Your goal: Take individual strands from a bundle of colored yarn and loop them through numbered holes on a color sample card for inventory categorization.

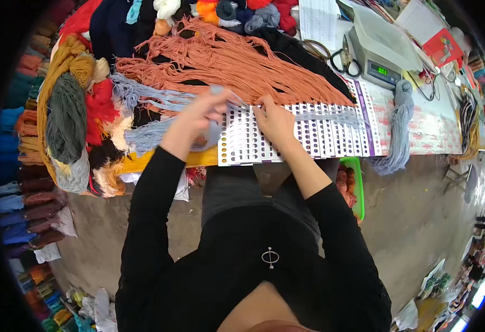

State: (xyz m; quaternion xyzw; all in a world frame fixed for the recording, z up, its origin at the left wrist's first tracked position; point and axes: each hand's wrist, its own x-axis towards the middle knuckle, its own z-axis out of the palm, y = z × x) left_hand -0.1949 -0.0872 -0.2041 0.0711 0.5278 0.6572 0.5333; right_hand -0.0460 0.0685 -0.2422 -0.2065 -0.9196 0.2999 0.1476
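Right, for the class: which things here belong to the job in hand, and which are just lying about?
Seemingly in the job:
- hole-punched white cards, under the right hand
- pale blue-grey thread, near the blurred left hand

Apparently lying about:
- black-handled scissors
- digital scale
- dark grey hank
- green crate

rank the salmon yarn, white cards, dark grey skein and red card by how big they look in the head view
1. salmon yarn
2. white cards, partly covered by the right hand, so going by what shows
3. dark grey skein
4. red card, clearly smallest
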